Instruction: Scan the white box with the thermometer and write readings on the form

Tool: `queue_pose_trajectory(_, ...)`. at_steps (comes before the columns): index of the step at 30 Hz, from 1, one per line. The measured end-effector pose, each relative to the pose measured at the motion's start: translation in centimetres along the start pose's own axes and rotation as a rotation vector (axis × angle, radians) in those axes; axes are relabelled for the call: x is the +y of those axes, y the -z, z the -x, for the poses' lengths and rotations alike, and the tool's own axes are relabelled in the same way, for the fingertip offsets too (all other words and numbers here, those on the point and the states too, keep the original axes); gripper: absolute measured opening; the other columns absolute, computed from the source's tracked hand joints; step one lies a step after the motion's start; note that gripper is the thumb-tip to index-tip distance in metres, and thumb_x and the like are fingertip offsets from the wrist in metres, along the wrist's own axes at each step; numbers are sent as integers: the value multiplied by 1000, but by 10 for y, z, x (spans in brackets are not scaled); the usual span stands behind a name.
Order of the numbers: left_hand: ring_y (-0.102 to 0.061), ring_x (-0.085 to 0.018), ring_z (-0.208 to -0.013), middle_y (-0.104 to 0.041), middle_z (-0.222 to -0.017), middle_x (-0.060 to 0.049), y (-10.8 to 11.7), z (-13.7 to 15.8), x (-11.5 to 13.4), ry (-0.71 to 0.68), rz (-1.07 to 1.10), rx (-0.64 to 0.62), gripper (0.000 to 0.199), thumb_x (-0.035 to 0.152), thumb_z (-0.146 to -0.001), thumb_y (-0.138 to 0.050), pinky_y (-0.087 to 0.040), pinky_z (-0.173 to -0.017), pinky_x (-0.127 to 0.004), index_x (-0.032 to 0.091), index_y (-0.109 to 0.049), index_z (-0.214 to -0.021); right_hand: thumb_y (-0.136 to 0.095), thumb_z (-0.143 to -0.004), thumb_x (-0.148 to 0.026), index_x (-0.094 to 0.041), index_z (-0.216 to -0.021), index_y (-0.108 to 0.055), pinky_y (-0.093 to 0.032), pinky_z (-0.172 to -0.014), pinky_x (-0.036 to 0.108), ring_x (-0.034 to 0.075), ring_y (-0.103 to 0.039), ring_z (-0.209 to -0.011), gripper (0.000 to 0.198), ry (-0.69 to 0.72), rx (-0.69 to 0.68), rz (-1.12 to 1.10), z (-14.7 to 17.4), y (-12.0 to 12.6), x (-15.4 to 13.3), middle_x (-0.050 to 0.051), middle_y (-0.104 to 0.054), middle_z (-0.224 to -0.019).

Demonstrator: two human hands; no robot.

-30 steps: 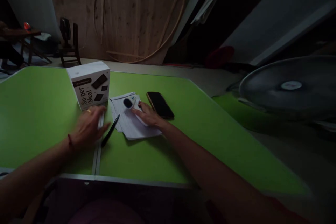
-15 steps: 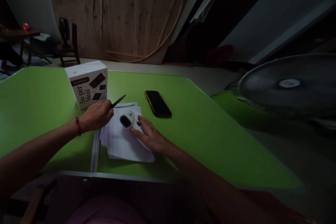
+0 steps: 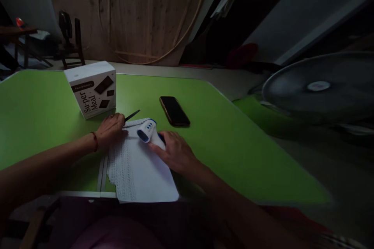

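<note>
My left hand (image 3: 112, 129) is closed around a dark pen (image 3: 133, 115), whose tip points up and to the right. That hand rests at the upper left corner of a stack of handwritten paper sheets (image 3: 146, 175). In my right hand (image 3: 177, 151) is a white and blue infrared thermometer (image 3: 147, 130), held by its handle above the sheets, with its wide end turned to the left. A white box (image 3: 93, 89) printed "Super Meal" stands just beyond my left hand. A dark smartphone (image 3: 174, 111) lies face up beyond my right hand.
The green table (image 3: 233, 155) has a metal seam and edge strip. A large round fan (image 3: 318, 85) stands to the right of it. Behind are a wooden chair (image 3: 71, 46) with a small fan on it and a large wooden panel (image 3: 152, 15) against the wall.
The paper sheets have slid toward me, their near edge now reaching the table's front edge. My right hand and the thermometer have shifted slightly right, and the thermometer has turned. My left hand has lowered.
</note>
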State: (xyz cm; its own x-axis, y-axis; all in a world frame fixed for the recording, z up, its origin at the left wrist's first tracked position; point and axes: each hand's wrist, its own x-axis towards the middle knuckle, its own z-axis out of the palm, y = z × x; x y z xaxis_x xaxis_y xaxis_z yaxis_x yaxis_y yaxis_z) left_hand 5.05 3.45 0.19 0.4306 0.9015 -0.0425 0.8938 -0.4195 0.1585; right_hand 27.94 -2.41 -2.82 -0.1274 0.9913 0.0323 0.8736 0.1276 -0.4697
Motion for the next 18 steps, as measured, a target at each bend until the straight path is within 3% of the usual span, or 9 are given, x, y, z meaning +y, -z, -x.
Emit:
queue_pose_trajectory(4, -62, -23, -82, -64, -92, -10, 3, -12, -8, -3, 32, -38, 12, 8, -85, -48, -48, -71, -33, 18, -49, -92, -57, -87, -54, -20, -95, -64, -48, -83, 50, 34, -60, -97, 36, 13, 73, 163, -16, -5, 10, 17, -67, -101)
queue_pose_trajectory(8, -62, -25, -85, -64, -93, -11, 15, -17, -6, -11, 43, -60, 14, 9, -82, -54, -48, -73, -34, 18, -49, -91, -55, -90, -55, -16, -105, -65, -47, -87, 55, 40, -57, -108, 43, 11, 132, 260, -17, -3, 15, 22, -66, -112)
queue_pose_trajectory(11, -61, -30, -91, -62, -101, -18, 25, -12, 6, 8, 47, -35, 8, 18, -92, -46, -49, -78, -41, 15, -49, -98, -54, -92, -53, -16, -125, -62, -45, -94, 56, 41, -52, -118, 50, 159, 332, 270, -14, 2, 4, 22, -64, -122)
queue_pose_trajectory(13, -61, -28, -78, -63, -90, -15, 30, -4, 17, -8, 77, -77, 15, 24, -97, -38, -48, -71, -41, 13, -49, -99, -49, -98, -43, -18, -134, -59, -46, -93, 50, 35, -57, -112, 45, 320, 414, 236, -13, 4, -7, 18, -66, -118)
queue_pose_trajectory(15, -58, -23, -66, -62, -79, -10, 33, 5, 28, -51, 117, -153, 17, 26, -98, -37, -47, -63, -37, 15, -49, -97, -42, -101, -32, -22, -136, -60, -50, -82, 41, 26, -62, -91, 40, 448, 347, 204, -15, 2, -18, 13, -70, -100)
queue_pose_trajectory(18, -55, -18, -61, -62, -78, -6, 36, 17, 36, -171, 255, -253, 12, 26, -97, -39, -47, -59, -32, 17, -48, -94, -41, -98, -20, -20, -124, -68, -49, -69, 34, 22, -61, -74, 37, 466, 199, 161, -24, -4, -27, 11, -69, -86)
